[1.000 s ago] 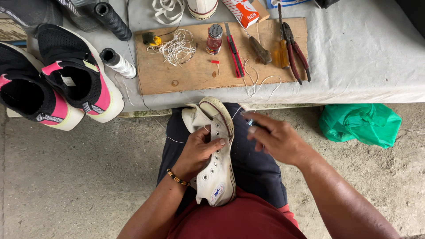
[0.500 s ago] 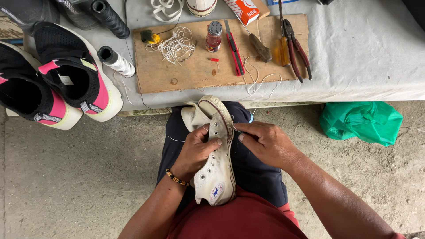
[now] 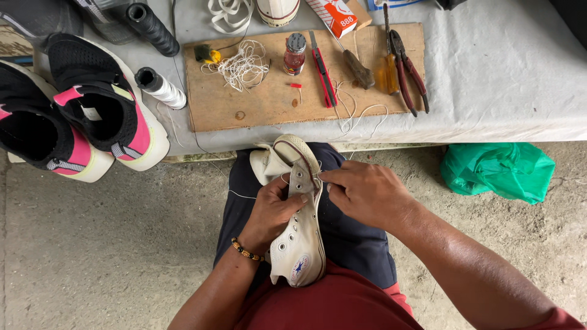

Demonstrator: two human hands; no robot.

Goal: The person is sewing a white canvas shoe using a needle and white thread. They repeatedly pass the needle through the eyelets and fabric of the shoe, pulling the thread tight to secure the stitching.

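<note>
A white high-top canvas sneaker (image 3: 298, 244) lies on my lap, sole turned to the right and toe pointing away from me. My left hand (image 3: 273, 211) grips its upper from the left, fingers curled inside the opening. My right hand (image 3: 365, 192) rests against the sole edge near the toe, fingertips pinched together on something small that I cannot make out. A thin white thread (image 3: 241, 195) runs from the shoe out to the left across my dark trousers.
A cardboard sheet (image 3: 269, 104) on the grey-covered table holds tangled white string (image 3: 243, 66), a small red bottle (image 3: 294, 55), a red cutter (image 3: 322, 70), an awl (image 3: 358, 67), a screwdriver and pliers (image 3: 408, 70). Black-and-pink sneakers (image 3: 92, 116), thread spools (image 3: 160, 88), a green plastic bag (image 3: 496, 171).
My right hand has come in from the right, where it was held away from the shoe, and now presses against the sole edge. The left hand keeps its grip.
</note>
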